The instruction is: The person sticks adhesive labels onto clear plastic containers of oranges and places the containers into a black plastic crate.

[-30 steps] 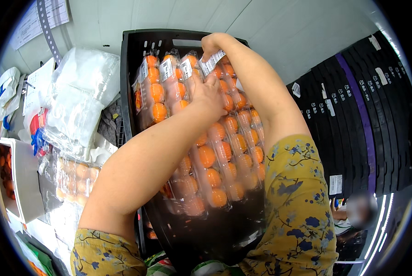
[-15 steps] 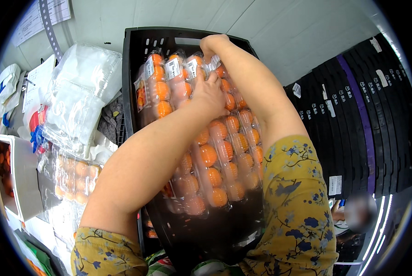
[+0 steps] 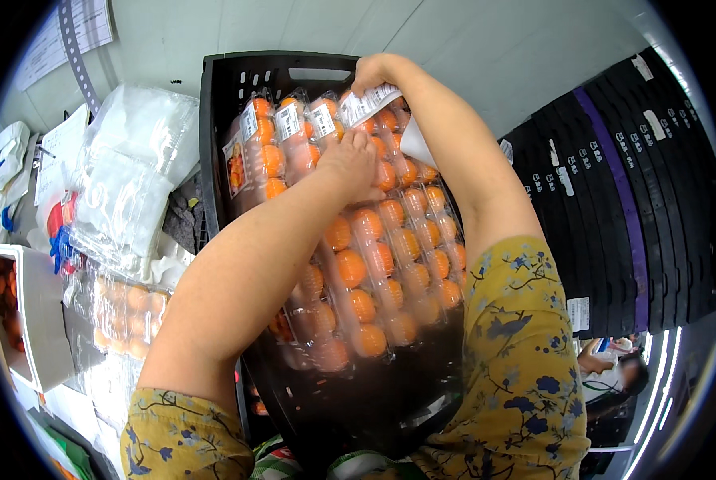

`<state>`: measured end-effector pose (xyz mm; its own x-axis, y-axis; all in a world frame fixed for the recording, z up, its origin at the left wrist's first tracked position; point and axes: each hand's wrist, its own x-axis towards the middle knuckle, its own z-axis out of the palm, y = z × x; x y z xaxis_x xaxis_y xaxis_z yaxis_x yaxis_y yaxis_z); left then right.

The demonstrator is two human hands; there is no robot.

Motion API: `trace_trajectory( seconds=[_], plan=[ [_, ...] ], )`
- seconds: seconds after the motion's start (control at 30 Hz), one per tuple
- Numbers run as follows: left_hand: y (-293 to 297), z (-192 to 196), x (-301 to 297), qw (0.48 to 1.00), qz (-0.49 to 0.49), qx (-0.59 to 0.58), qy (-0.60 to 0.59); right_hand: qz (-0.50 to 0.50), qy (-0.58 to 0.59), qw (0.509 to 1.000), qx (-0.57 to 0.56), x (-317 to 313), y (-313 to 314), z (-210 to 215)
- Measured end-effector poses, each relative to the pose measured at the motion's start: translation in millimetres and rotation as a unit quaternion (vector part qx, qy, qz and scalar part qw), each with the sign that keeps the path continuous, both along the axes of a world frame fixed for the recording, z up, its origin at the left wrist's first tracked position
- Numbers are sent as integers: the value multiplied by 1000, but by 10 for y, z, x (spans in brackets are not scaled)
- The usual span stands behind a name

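At the centre of my view, a black plastic crate (image 3: 214,120) stands tilted toward me, packed with clear clamshell packs of orange fruit (image 3: 374,264) that fill it from about 12 o'clock down to 6 o'clock. My left hand (image 3: 350,164) presses flat on the top of the packs, fingers spread over the clear lids near the crate's upper end. My right hand (image 3: 371,74), at 12 o'clock, is closed around the corner of a pack that carries a white label (image 3: 367,104), close to the crate's far wall. Both forearms come up from yellow floral sleeves (image 3: 526,352) at the lower edge. At 9 o'clock, a pile of empty clear plastic trays (image 3: 126,184) lies beside the crate, with more packed fruit (image 3: 122,308) below it. At 3 o'clock, stacked black crates (image 3: 614,192) stand in a row.
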<state>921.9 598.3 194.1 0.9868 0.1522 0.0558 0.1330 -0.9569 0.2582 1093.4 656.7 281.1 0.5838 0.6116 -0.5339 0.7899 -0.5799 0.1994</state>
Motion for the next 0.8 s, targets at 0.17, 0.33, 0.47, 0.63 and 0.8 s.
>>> trace_trajectory(
  seconds=[0.17,0.33,0.47,0.63,0.8],
  plan=[
    [-7,-3,48,999,-3,-27,-27,36,-87,996,-2,160,-28,-29],
    [36,5,19,999,-8,-35,-4,22,-195,980,40,88,-175,143],
    [69,36,55,999,-14,-46,-9,73,-203,960,180,182,-380,509],
    [252,353,199,918,188,-340,-84,117,-73,954,267,140,-856,805],
    [195,454,112,694,84,-687,-200,30,89,917,388,-125,-1300,724]
  ],
)
